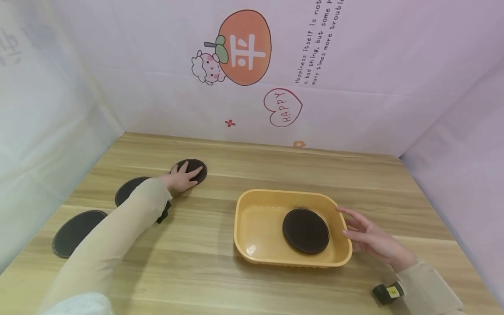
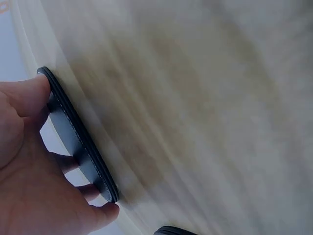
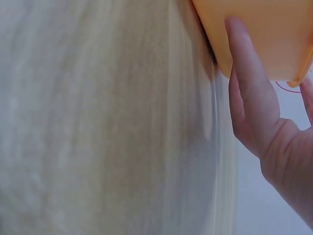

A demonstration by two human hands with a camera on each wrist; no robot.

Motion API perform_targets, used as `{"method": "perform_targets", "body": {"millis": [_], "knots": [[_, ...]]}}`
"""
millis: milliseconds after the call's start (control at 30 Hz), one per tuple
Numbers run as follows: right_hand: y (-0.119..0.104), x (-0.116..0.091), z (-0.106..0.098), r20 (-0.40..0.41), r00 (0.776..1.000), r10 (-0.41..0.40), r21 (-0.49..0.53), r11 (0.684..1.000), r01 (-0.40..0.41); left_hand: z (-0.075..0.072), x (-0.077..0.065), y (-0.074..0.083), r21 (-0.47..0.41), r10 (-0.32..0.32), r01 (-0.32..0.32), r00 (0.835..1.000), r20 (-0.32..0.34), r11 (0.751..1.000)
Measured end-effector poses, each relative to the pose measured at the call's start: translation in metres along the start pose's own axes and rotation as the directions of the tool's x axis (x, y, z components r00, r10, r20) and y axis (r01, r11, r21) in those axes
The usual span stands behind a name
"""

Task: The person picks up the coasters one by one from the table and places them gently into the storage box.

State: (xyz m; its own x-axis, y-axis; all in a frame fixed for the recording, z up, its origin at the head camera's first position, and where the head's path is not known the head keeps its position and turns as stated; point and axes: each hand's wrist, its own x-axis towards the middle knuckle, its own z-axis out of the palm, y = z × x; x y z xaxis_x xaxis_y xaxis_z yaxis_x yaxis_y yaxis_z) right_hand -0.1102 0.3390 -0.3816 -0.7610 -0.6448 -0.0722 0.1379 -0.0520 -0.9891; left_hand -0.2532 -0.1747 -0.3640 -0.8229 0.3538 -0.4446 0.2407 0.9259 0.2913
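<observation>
We saw a wood-grain tabletop [image 1: 189, 271] and a pale backdrop [image 1: 157, 57] printed with an orange fruit [image 1: 261, 37] and red heart [image 1: 275, 111].

Back wall [image 1: 157, 96]: "HAPPY" in heart [image 1: 282, 108]; "平" on orange fruit [image 1: 246, 48]; "Happiness itself is not…" alongside. Wristband label [image 1: 393, 292] illegible.

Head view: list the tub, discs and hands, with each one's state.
Yellow tub, upright on table.
Tub disc, lying inside.
Far disc, under left hand.
Middle disc, partly hidden by left sleeve.
Near disc, likewise partly hidden.
Left hand, fingers spread on far disc.
Right hand, fingers at tub's right rim.
</observation>
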Motion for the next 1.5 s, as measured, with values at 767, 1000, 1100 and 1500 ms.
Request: {"method": "perform_targets", "body": {"millis": [767, 1000, 1100, 1500], "knots": [[0.002, 0.000, -0.003, 0.011, 1.000, -0.001, 0.024, 1.000, 0.001, 0.017, -0.017, 0.011, -0.048, 0.007, -0.013, 0.993, -0.120, 0.999], [0.006, 0.001, -0.004, 0.016, 1.000, 0.003, 0.015, 1.000, -0.003, 0.011, -0.011, 0.007, -0.088, 0.023, -0.034, 0.991, -0.133, 0.996], [0.005, 0.000, -0.004, 0.013, 1.000, 0.003, 0.012, 1.000, -0.004, 0.009, -0.008, 0.004, -0.055, 0.057, -0.066, 0.986, -0.158, 0.996], [0.002, 0.001, -0.004, -0.001, 1.000, 0.001, 0.005, 1.000, -0.001, 0.000, -0.004, -0.007, -0.087, 0.008, -0.023, 0.986, -0.164, 0.996]]}}
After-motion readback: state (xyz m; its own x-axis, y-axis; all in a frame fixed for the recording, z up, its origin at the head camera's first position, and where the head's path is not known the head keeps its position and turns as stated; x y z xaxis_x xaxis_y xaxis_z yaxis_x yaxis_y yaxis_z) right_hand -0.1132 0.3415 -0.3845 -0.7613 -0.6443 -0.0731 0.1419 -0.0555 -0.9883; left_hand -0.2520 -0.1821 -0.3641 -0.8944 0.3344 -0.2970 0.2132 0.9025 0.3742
